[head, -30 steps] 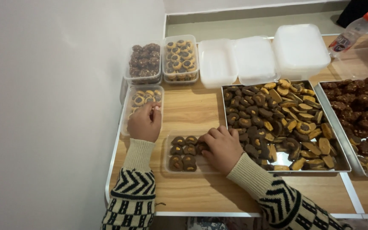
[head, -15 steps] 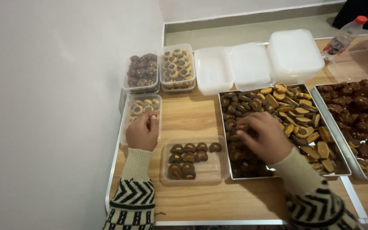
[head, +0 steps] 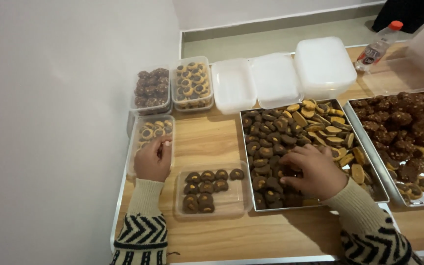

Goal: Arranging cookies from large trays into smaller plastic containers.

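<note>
Chocolate cookies (head: 266, 167) fill the metal tray (head: 369, 169) at centre frame, where the right hand (head: 312, 172) rests, fingers curled onto dark ones. At lower left, the left hand (head: 153, 159) lies with fingers bent inside a clear plastic container (head: 134, 147), beside another clear box (head: 229, 203) on the wooden tabletop (head: 212, 142).

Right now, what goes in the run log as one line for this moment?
left hand: resting in clear box of ringed cookies | right hand: on dark cookies in metal tray | half-filled clear box between hands
</note>
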